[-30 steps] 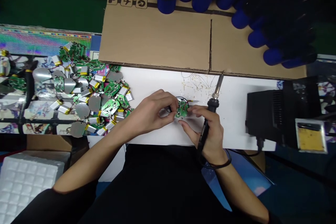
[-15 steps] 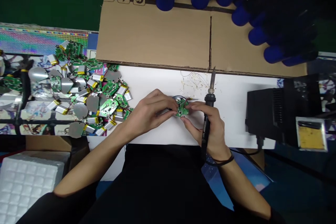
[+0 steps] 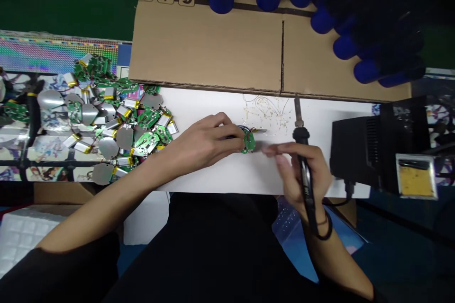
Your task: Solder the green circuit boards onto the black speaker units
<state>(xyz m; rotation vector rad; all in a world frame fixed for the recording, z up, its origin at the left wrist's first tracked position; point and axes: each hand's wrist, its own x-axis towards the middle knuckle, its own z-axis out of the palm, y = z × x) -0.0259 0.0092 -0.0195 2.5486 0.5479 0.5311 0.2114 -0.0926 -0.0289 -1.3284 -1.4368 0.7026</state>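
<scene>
In the head view, a line of print on the cardboard box [image 3: 206, 47] can be read in part, "N.W." followed by a blurred figure; below it three framed symbols are printed, the middle one an airplane. The marking on the handle of the soldering iron [image 3: 301, 136] is too small to be read. One green circuit board [image 3: 250, 143] is held by its left edge over the white desk [image 3: 220, 180], pinched in the closed fingers of the left hand [image 3: 209, 139]. The one iron is gripped in the right hand [image 3: 309, 170], its tip pointed away from the body; the thumb and forefinger are blurred, drawn near each other and kept apart from the board. One black soldering station [image 3: 355, 151] and one yellow sponge [image 3: 415, 180] are seen at right. At least nine blue cylinders [image 3: 221, 1] can be counted above; the heaped boards [image 3: 147, 143] at left are too tangled to be counted.
</scene>
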